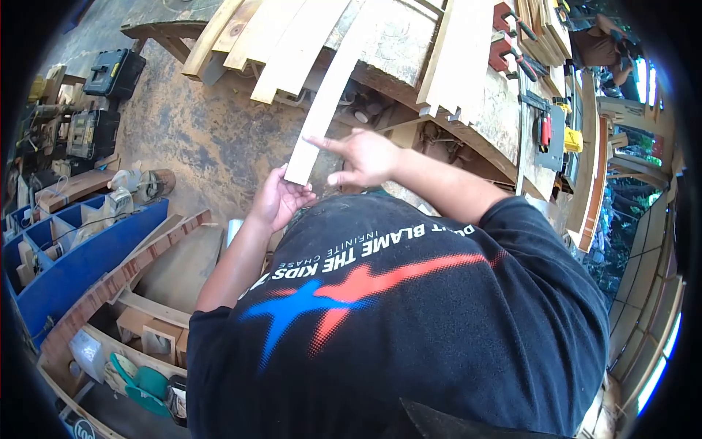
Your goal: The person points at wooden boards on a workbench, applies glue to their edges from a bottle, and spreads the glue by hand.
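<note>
A long, pale wooden board (330, 95) slants from the workbench toward my body, its near end sticking out past the bench edge. My left hand (275, 202) grips that near end from the left and below, with some fingers curled under the wood. Across the board's right edge reaches my right hand (369, 158), its index finger stretched out onto the upper face and its thumb spread apart. The other fingers of that hand are partly folded, and it holds nothing.
More pale planks (298, 55) lie left of the board on the workbench (398, 55), overhanging its edge. Red clamps (500, 51) and a grey tool with yellow parts (557, 139) sit at right. Black toolboxes (110, 73) and a blue divided box (80, 260) stand left. Another person (601, 50) is at upper right.
</note>
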`<action>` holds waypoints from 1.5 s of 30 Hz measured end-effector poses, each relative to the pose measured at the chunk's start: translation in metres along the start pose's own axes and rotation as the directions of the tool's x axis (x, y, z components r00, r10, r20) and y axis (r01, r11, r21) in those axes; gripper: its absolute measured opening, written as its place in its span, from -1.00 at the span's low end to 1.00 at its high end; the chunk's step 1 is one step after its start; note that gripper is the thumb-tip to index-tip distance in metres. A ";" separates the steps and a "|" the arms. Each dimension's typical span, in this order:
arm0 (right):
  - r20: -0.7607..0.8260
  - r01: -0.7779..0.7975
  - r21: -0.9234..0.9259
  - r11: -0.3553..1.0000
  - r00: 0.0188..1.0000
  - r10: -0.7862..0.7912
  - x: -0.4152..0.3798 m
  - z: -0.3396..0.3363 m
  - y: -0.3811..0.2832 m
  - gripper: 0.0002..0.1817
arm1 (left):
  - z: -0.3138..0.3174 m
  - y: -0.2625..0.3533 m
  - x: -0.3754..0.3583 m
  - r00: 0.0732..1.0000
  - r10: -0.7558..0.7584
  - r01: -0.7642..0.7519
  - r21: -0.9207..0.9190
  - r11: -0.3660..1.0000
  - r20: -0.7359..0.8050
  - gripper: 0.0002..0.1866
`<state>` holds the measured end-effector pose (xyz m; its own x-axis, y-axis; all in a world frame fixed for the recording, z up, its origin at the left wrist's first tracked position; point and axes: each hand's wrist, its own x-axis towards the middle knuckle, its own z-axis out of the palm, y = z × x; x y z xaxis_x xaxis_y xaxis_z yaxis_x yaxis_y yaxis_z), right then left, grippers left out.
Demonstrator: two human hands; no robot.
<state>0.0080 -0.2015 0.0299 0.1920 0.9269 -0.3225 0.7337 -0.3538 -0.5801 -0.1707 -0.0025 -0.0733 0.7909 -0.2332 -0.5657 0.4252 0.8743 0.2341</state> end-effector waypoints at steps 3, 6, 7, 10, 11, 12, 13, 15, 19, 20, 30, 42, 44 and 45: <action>-0.019 0.133 0.121 0.984 0.991 -0.132 -0.002 0.019 -0.001 -0.02 | -0.001 -0.002 0.002 1.000 0.004 -0.004 0.012 1.000 0.004 -0.56; -0.250 0.233 0.164 0.958 0.950 -0.188 -0.007 0.022 0.008 0.04 | 0.001 -0.006 0.002 0.999 0.019 -0.018 0.029 0.999 -0.027 -0.55; -0.355 0.269 0.157 0.950 0.913 -0.200 -0.005 0.019 0.013 0.07 | -0.001 -0.006 0.004 0.999 0.032 -0.031 0.046 0.998 -0.030 -0.56; -0.413 0.089 0.025 0.996 0.908 -0.071 0.005 -0.001 0.043 0.19 | -0.001 -0.014 0.002 0.995 0.095 -0.094 0.043 0.995 -0.035 -0.55; -0.395 0.122 0.057 0.991 0.914 -0.090 0.008 -0.007 0.054 0.25 | 0.002 -0.017 0.002 0.993 0.115 -0.114 0.040 0.993 -0.030 -0.55; -0.379 0.154 0.085 0.984 0.919 -0.111 0.010 -0.012 0.065 0.31 | 0.008 -0.019 0.001 0.990 0.121 -0.119 0.042 0.992 -0.071 -0.54; -0.380 0.191 0.115 0.975 0.915 -0.135 0.014 -0.012 0.072 0.37 | 0.016 -0.019 0.000 0.985 0.132 -0.128 0.045 0.991 -0.111 -0.53; -0.301 0.202 0.183 0.962 0.943 -0.140 0.019 -0.011 0.083 0.36 | 0.024 -0.027 0.001 0.974 0.161 -0.157 0.034 0.987 -0.157 -0.52; -0.322 0.276 0.183 0.944 0.924 -0.207 0.014 0.018 0.098 0.34 | 0.023 -0.033 0.002 0.952 0.243 -0.246 0.011 0.969 -0.185 -0.50; -0.265 0.206 0.198 0.958 0.953 -0.150 0.007 0.025 0.101 0.32 | 0.023 -0.035 0.003 0.946 0.264 -0.267 0.007 0.964 -0.187 -0.50; -0.469 -0.289 -0.285 0.914 0.874 0.130 -0.011 -0.017 0.056 0.05 | 0.040 -0.038 0.000 0.930 0.242 -0.238 0.050 0.970 -0.278 -0.53; -0.158 -0.306 -0.267 0.914 0.949 0.271 -0.028 0.014 0.062 0.10 | 0.045 -0.031 -0.005 0.935 0.226 -0.228 0.025 0.973 -0.274 -0.53; -0.317 -0.171 0.017 0.985 0.934 0.167 -0.026 0.013 0.061 0.11 | 0.044 -0.028 -0.004 0.937 0.209 -0.212 0.020 0.977 -0.279 -0.53; -0.321 -0.106 0.168 0.980 0.934 0.156 -0.020 0.008 0.062 0.11 | 0.043 -0.027 -0.003 0.940 0.205 -0.209 0.015 0.978 -0.274 -0.53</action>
<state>0.0438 -0.2433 -0.0056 0.5027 0.8510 -0.1519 0.5893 -0.4660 -0.6600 -0.1656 -0.0441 -0.0437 0.7101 0.0763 -0.7000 0.2574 0.8972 0.3589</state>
